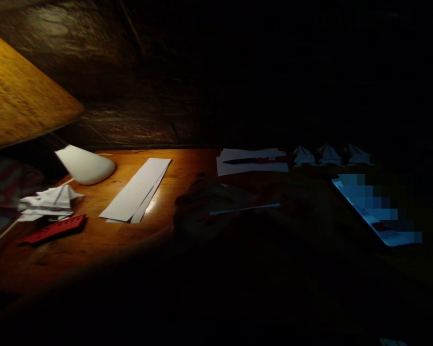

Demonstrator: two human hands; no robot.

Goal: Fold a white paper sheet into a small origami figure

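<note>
My left hand [193, 206] is in deep shadow near the middle of the table, its fingers curled in at one end of a piece of paper [245, 209]. Only a thin pale bluish edge of that paper catches light. At its other end my right hand [277, 194] is barely visible, apparently closed on the paper too; its fingers are hard to make out. Left of my hands lie white paper strips [137, 190], overlapping in the lamplight. Beyond my hands, a knife [241, 161] with a dark blade and reddish handle rests on several white sheets [223, 169].
A lit lamp with a yellow shade [25, 96] and white base [88, 166] stands at left. Nearby are a folded paper piece [50, 202] and a red notched object [54, 230]. Three folded paper shapes [327, 154] line the back right, above a lit phone [371, 211].
</note>
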